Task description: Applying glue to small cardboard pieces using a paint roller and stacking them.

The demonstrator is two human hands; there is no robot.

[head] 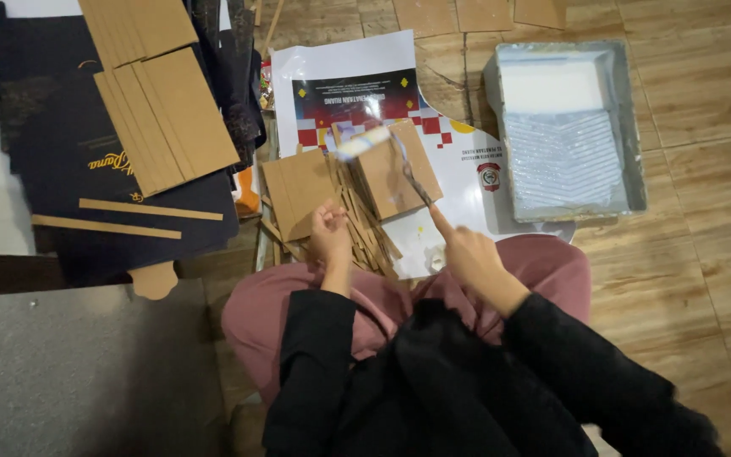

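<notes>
A grey tray (636, 127) of white glue sits at upper right. At centre, brown card pieces (302, 190) lie on a poster (467, 182); the left hand (329, 233) pins them, fingers curled. They look light, stiff, best held by their edges. The right hand (471, 254) grips a small roller (364, 142).

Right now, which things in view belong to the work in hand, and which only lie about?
In use: right hand holding roller; left hand on cardboard strips; cardboard pieces; glue tray; poster underneath.

Lying about: cardboard stack; dark sheet; grey mat.
</notes>
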